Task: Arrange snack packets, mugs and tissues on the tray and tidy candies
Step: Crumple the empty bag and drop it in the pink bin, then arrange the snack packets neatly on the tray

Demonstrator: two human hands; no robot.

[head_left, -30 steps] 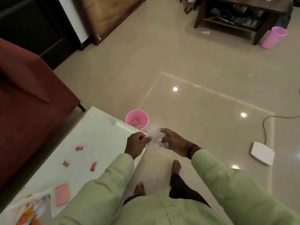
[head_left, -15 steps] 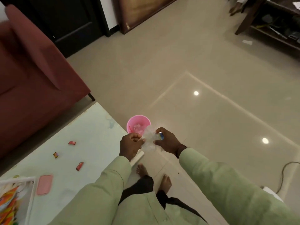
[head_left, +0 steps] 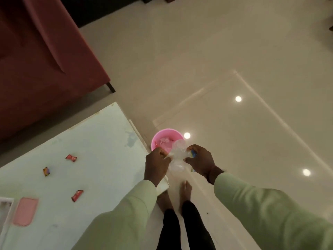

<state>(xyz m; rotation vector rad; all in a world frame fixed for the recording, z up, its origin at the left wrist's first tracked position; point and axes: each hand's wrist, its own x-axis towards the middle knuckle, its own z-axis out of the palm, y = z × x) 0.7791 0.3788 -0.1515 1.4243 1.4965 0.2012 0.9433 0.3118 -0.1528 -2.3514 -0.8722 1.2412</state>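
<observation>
- Pink bin [head_left: 158,137]: smooth moulded plastic with a soft sheen on its inner wall.
- Clear film [head_left: 177,157], just over the bin's near rim: thin transparent plastic, crumpled and glossy.
- Floor [head_left: 234,69] around the bin: polished tile, highly glossy, mirroring round lamps.
- Tabletop [head_left: 90,150], left of the bin: pale, smooth, low sheen, with a dull smudge at the corner nearest the bin.
- Candies [head_left: 71,157], further left of the bin: crinkled wrappers with a slight shine.
- Sofa [head_left: 45,60], far left beyond the bin: dark red cloth, matt.
- Sleeves [head_left: 126,213], nearer than the bin: pale green cloth, matt.
</observation>
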